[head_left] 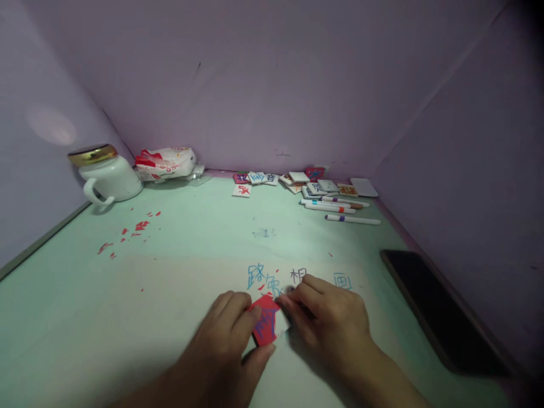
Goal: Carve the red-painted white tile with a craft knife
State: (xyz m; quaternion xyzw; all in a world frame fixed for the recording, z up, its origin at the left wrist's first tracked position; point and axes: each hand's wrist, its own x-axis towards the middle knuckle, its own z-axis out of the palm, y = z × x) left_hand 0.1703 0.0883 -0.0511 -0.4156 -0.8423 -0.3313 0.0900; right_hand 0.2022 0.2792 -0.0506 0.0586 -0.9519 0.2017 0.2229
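A small tile (266, 326) with a red coating and purple strokes lies on the sheet at the front middle. My left hand (227, 323) grips it from the left, thumb at its lower edge and fingers on top. On the right of the tile a white patch shows. My right hand (329, 309) is closed in a pinch at the tile's upper right edge; what its fingertips hold is hidden, with only a dark blur there. Small red flakes (261, 288) lie just beyond the tile, among blue handwritten characters (255, 276).
A white mug (113, 175) with a gold lid and a red-and-white packet (165, 164) stand back left. More red flakes (141, 226) lie before them. Lettered tiles (257, 178) and several white markers (352, 219) lie at the back. A dark phone (442, 311) lies right.
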